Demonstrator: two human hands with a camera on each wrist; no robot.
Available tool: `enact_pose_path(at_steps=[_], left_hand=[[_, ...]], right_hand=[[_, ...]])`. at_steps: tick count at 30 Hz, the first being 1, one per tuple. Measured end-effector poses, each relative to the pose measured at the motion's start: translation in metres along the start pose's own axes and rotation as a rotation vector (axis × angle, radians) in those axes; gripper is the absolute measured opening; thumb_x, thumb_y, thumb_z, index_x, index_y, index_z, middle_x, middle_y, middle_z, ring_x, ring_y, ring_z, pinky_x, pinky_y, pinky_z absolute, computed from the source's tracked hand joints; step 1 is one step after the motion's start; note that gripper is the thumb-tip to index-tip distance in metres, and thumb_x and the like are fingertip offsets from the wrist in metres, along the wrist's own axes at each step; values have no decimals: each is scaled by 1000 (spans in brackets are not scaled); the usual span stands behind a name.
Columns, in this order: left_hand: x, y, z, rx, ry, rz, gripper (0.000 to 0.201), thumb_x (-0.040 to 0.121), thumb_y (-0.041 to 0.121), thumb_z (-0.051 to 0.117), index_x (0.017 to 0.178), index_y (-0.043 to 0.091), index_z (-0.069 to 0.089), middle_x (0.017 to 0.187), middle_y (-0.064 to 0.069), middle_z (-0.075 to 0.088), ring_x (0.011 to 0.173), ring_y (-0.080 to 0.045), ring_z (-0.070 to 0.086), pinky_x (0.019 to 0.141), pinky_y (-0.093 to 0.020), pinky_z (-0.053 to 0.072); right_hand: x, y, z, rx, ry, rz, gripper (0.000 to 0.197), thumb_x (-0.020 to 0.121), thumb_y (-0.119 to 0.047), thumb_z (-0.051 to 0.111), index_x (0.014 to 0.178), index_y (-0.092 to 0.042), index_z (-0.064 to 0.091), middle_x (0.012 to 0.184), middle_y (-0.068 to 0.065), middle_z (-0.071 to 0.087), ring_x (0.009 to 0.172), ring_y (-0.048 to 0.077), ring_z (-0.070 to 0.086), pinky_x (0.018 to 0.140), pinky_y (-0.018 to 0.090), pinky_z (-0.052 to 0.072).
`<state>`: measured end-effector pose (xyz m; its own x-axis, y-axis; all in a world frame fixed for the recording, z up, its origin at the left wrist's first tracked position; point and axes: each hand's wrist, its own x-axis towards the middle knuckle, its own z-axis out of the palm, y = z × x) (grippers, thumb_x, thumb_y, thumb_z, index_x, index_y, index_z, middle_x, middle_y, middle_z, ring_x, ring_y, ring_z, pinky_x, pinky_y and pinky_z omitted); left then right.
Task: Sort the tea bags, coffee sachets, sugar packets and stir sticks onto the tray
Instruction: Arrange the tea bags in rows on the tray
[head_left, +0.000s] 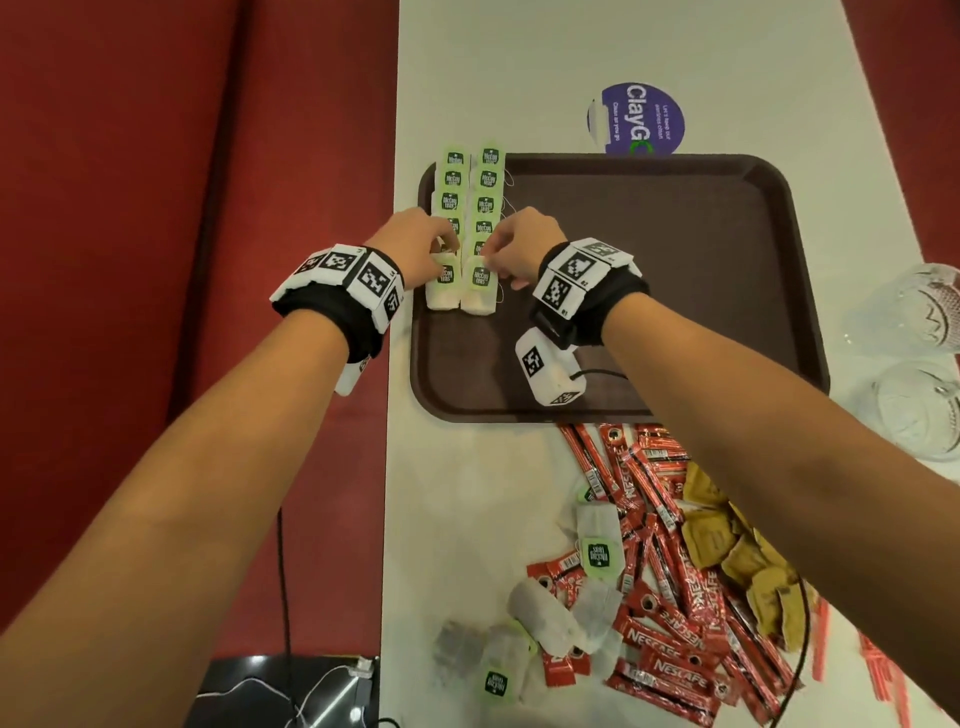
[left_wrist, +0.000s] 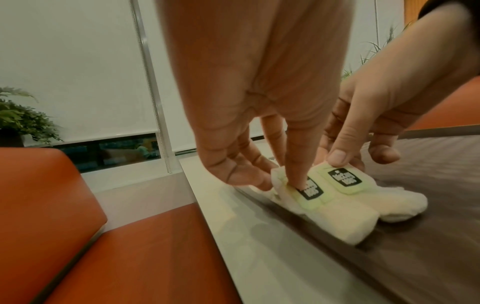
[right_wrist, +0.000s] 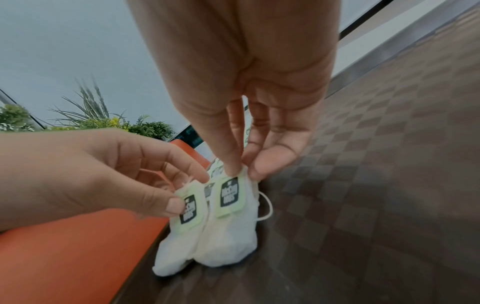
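Two columns of white tea bags with green tags (head_left: 470, 200) lie along the left side of the brown tray (head_left: 675, 291). My left hand (head_left: 423, 249) pinches the top of the nearest tea bag in the left column (head_left: 444, 291) (left_wrist: 345, 222), thumb on its tag. My right hand (head_left: 511, 247) pinches the top of the nearest tea bag in the right column (head_left: 480, 293) (right_wrist: 228, 240) between thumb and forefinger. Both bags rest on the tray. Loose tea bags (head_left: 545, 618), red coffee sachets (head_left: 670, 587), brown sugar packets (head_left: 727, 545) and red stir sticks (head_left: 878, 670) lie heaped on the white table, near right.
A purple sticker (head_left: 641, 119) sits on the table beyond the tray. Two clear glasses (head_left: 919, 358) stand at the right edge. A red bench seat (head_left: 182, 208) runs along the table's left side. A white sensor box (head_left: 548, 374) hangs under my right wrist above the tray.
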<state>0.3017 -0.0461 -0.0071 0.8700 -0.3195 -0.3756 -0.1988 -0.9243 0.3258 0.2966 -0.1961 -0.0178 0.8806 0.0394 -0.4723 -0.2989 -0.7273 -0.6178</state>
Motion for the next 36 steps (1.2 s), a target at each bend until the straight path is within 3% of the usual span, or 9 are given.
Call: enact_pose_path(at_steps=[7, 11, 14, 19, 23, 26, 29, 33, 36], left_hand=[[3, -2, 6, 35, 0, 27, 30, 82, 6, 62, 112, 13, 60, 111, -12, 58, 97, -26, 55, 83, -35, 45], [0, -2, 5, -2, 27, 9, 28, 83, 7, 60, 110, 16, 62, 110, -9, 59, 96, -25, 57, 84, -37, 49], [-10, 1, 2, -83, 85, -12, 24, 86, 10, 57, 109, 17, 62, 108, -7, 60, 97, -24, 57, 87, -39, 49], [-63, 21, 11, -254, 132, 69, 17, 88, 15, 58, 103, 14, 64, 93, 1, 60, 81, -14, 53, 74, -22, 42], [-126, 38, 55, -221, -211, 193, 21, 82, 17, 68, 102, 11, 65, 91, -1, 59, 78, -13, 54, 60, -3, 36], [-165, 47, 95, -185, -450, 196, 33, 78, 23, 73, 107, 11, 63, 99, -3, 60, 78, -11, 50, 60, -10, 35], [-197, 63, 121, -174, -513, 229, 37, 76, 29, 73, 109, 15, 62, 97, -2, 57, 80, -10, 47, 68, -21, 34], [-222, 85, 138, -123, -517, 332, 40, 80, 31, 67, 118, 26, 57, 105, 3, 47, 93, -12, 45, 76, -24, 35], [-226, 95, 147, -14, -499, 409, 47, 81, 32, 66, 125, 28, 51, 114, -1, 44, 103, -18, 43, 83, -29, 37]], right_hand=[[1, 4, 5, 18, 20, -8, 12, 86, -10, 62, 96, -10, 69, 108, 10, 65, 92, 21, 64, 82, 34, 56], [-1, 6, 6, 54, 53, -13, 8, 85, -13, 65, 93, -12, 66, 103, 8, 63, 86, 22, 65, 71, 34, 59], [-8, 10, 1, 65, 101, -44, 16, 84, -20, 66, 100, -14, 65, 96, 1, 57, 86, 17, 60, 67, 27, 54], [-69, 29, -11, 76, 82, -139, 16, 86, -23, 64, 100, -18, 65, 80, -10, 56, 79, 7, 54, 53, 12, 44], [-138, 57, -1, -109, -184, -168, 20, 87, -20, 63, 107, -17, 63, 100, -2, 63, 91, 10, 57, 82, 24, 48], [-175, 74, 14, -264, -326, -133, 21, 89, -18, 59, 110, -17, 62, 100, -4, 61, 92, 12, 57, 84, 26, 48], [-200, 86, 22, -438, -438, -176, 25, 87, -16, 58, 111, -21, 60, 102, -5, 56, 94, 13, 52, 82, 27, 44], [-223, 96, 26, -696, -561, -282, 41, 83, -9, 56, 117, -31, 57, 126, -2, 44, 120, 20, 33, 102, 38, 36], [-231, 99, 29, -840, -561, -328, 48, 82, -8, 57, 123, -33, 53, 135, -3, 35, 126, 21, 25, 104, 40, 32]])
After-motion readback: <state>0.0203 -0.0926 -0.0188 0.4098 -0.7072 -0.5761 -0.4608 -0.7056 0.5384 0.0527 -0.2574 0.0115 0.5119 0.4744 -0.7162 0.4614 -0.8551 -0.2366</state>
